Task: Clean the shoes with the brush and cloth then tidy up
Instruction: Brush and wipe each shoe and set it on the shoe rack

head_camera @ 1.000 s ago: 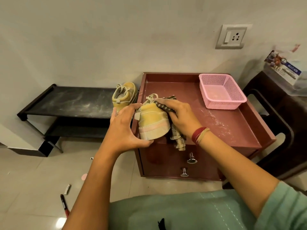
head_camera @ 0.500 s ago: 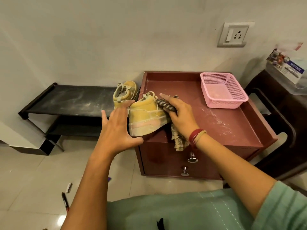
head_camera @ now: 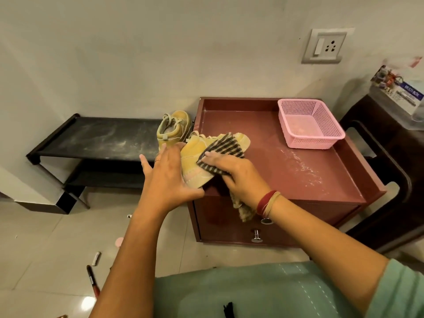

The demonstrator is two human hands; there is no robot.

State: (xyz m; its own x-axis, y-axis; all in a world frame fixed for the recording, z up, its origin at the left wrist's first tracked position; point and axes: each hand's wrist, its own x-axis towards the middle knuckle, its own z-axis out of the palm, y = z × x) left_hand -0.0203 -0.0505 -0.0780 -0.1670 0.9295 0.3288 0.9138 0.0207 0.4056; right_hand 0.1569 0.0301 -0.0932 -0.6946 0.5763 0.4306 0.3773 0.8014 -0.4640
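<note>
Bare cabinet top spreads between pink basket and shoe under cloth. Raised rim walls back and sides.

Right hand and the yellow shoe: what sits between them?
The striped cloth: the right hand holds it against the yellow shoe, as the head view shows.

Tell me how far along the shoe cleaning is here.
Done: unclear; no brush shows. In hand: the left hand steadies a yellow shoe while the right hand holds the striped cloth on it. Left: perhaps the second shoe on the black rack, then tidying.
</note>
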